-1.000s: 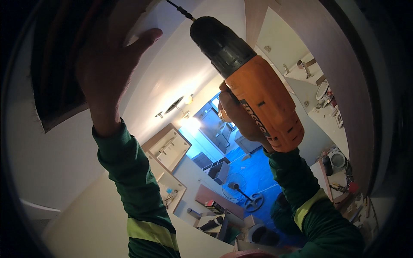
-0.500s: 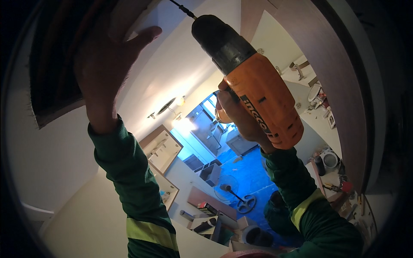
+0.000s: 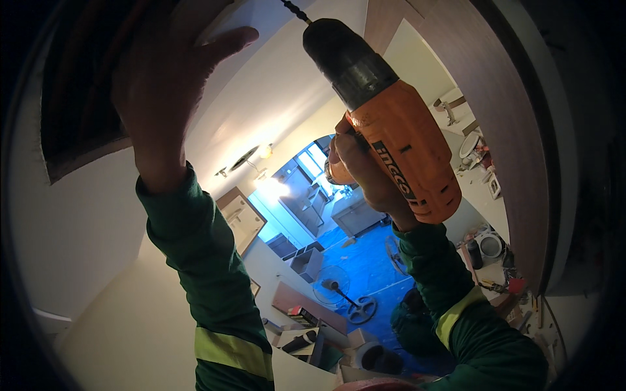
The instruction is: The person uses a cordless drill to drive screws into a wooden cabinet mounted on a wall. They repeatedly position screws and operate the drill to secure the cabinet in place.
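My right hand (image 3: pixel 365 163) is wrapped round the grip of an orange and black power drill (image 3: pixel 407 153), pointed upward. A dark twist bit (image 3: pixel 297 10) sticks out of its chuck, and its tip runs out of the top of the picture. At upper left my raised left hand (image 3: pixel 160 98) is in shadow at the edge of a dark opening (image 3: pixel 78 98) in a white surface. Its thumb lies along a pale board (image 3: pixel 225 19) that the hand seems to grip; the other fingers are mostly lost in the dark.
Far below, blue sheeting (image 3: pixel 385 274) covers the floor, with a pedestal fan (image 3: pixel 345 293) on it. A wooden frame edge (image 3: pixel 502 117) curves along the right, beside a cluttered counter (image 3: pixel 489 260). A wall cabinet (image 3: pixel 241 218) and a lit lamp (image 3: pixel 270 186) are beyond my left arm.
The drill and my right hand have shifted slightly right in the picture. My left hand stays at the board, its thumb a little higher and further right. The room behind has shifted slightly left.
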`<action>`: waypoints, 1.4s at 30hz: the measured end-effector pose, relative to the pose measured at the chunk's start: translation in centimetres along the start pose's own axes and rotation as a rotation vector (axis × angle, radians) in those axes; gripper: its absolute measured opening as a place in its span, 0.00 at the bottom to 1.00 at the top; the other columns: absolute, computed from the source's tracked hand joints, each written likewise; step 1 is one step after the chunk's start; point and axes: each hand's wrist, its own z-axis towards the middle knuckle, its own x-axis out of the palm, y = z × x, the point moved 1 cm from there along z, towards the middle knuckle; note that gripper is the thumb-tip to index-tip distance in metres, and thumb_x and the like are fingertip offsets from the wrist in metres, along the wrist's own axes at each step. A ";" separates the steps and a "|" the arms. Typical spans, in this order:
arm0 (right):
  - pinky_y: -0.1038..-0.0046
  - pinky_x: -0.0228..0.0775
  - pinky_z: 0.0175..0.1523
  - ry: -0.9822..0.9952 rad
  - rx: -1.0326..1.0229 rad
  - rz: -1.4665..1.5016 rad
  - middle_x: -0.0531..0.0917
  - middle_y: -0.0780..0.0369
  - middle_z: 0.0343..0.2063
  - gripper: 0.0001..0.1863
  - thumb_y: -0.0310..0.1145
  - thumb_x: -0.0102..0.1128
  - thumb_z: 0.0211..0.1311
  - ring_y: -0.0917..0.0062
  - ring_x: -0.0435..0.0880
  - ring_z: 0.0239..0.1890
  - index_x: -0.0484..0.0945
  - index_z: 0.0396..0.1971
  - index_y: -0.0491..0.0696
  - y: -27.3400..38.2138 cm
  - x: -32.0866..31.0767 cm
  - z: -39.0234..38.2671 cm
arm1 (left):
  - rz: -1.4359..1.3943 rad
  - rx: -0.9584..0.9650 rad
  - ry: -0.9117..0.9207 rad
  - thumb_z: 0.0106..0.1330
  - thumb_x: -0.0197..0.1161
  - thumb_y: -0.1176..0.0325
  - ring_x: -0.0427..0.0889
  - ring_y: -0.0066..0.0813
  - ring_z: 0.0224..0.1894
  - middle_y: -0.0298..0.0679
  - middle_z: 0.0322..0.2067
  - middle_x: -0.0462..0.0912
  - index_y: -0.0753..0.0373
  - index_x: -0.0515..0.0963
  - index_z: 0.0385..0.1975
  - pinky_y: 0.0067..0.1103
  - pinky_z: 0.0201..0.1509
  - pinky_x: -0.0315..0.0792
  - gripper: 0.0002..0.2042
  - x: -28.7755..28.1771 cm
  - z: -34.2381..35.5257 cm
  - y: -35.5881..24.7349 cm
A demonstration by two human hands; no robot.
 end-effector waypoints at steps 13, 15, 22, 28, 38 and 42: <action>0.72 0.75 0.49 0.062 0.016 0.047 0.80 0.62 0.36 0.10 0.37 0.55 0.77 0.79 0.81 0.40 0.74 0.46 0.46 -0.7 -1.0 -0.2 | -0.129 -0.122 -0.003 0.43 0.82 0.44 0.83 0.52 0.52 0.55 0.47 0.84 0.65 0.77 0.56 0.38 0.59 0.73 0.42 -0.8 0.2 -0.6; 0.72 0.75 0.48 0.041 -0.006 0.021 0.81 0.63 0.34 0.10 0.37 0.55 0.78 0.79 0.81 0.38 0.74 0.44 0.46 -0.8 -1.1 -0.4 | -0.117 -0.131 0.009 0.44 0.82 0.45 0.84 0.51 0.51 0.55 0.47 0.85 0.66 0.77 0.55 0.37 0.59 0.74 0.41 -0.6 0.4 -0.3; 0.70 0.75 0.47 0.009 -0.102 -0.108 0.81 0.63 0.28 0.11 0.38 0.54 0.79 0.79 0.82 0.33 0.75 0.38 0.46 -1.5 -1.2 -0.4 | -0.078 -0.115 -0.021 0.43 0.84 0.49 0.85 0.50 0.50 0.52 0.46 0.86 0.66 0.77 0.55 0.35 0.57 0.75 0.40 -0.6 0.6 -0.7; 0.76 0.73 0.65 0.400 0.149 -0.461 0.76 0.63 0.62 0.23 0.39 0.49 0.81 0.80 0.78 0.61 0.68 0.70 0.50 -1.8 -2.2 -0.3 | -0.154 -0.129 0.020 0.42 0.84 0.50 0.85 0.49 0.50 0.53 0.46 0.86 0.64 0.77 0.56 0.35 0.57 0.76 0.40 -1.1 0.4 -0.9; 0.74 0.73 0.62 0.151 0.194 0.329 0.82 0.65 0.56 0.23 0.48 0.54 0.78 0.78 0.83 0.55 0.76 0.64 0.52 -4.6 -2.0 -0.7 | -0.159 0.004 -0.145 0.46 0.78 0.43 0.83 0.51 0.50 0.50 0.45 0.86 0.59 0.77 0.60 0.38 0.58 0.71 0.41 -0.2 -0.3 0.1; 0.74 0.73 0.59 0.139 0.112 -0.132 0.85 0.64 0.49 0.22 0.49 0.58 0.76 0.78 0.85 0.48 0.79 0.60 0.51 -3.3 -2.6 -0.6 | -0.127 -0.050 -0.104 0.46 0.79 0.45 0.83 0.52 0.51 0.50 0.46 0.86 0.59 0.78 0.59 0.38 0.58 0.72 0.40 -0.2 0.0 0.1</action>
